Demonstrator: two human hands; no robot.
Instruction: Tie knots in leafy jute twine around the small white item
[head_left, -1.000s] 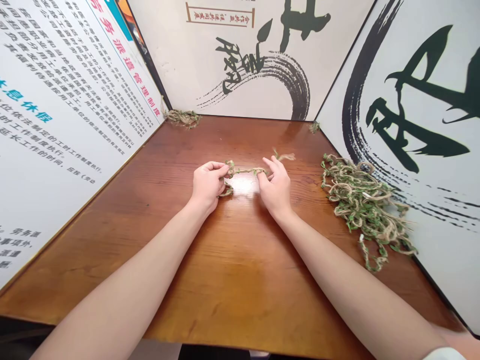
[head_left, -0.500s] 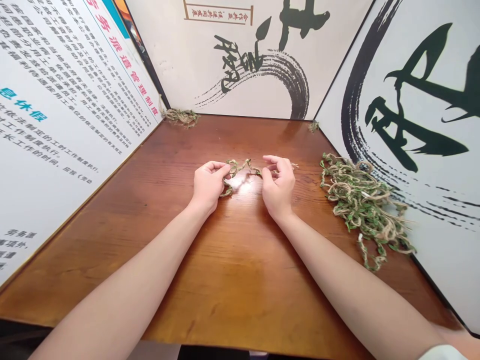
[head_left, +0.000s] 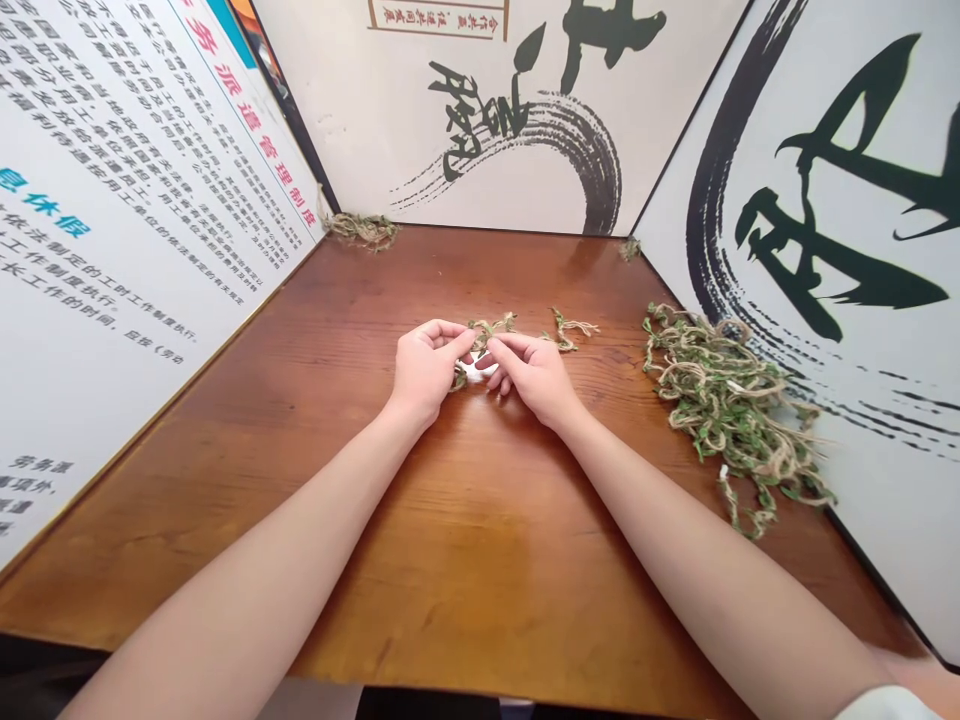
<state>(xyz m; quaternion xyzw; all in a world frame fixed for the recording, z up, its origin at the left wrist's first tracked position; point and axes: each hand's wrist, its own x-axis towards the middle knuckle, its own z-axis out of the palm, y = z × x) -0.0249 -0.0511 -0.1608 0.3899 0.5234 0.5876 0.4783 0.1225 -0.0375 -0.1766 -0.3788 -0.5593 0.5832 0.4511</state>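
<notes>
A length of twine with small green leaves (head_left: 498, 324) runs between my two hands over the wooden table (head_left: 420, 580). My left hand (head_left: 427, 368) pinches it between thumb and forefinger, and a short bit of it shows below those fingers. Close by on the right, my right hand (head_left: 531, 376) has thumb and forefinger closed on the same leafy twine, its other fingers curled loosely beneath. Past the right hand, the twine's frayed end (head_left: 576, 328) lies on the table; the stretch between is partly hidden by the hand.
A tangled heap of leafy twine (head_left: 735, 410) lies at the right, against the right panel (head_left: 847, 420). A smaller bundle (head_left: 361, 230) sits in the far left corner, and a small tuft (head_left: 630, 248) in the far right one. Printed panels wall three sides.
My right hand has moved left, close to my left hand, and its thumb and forefinger have closed on the leafy twine. My left hand has shifted slightly right.
</notes>
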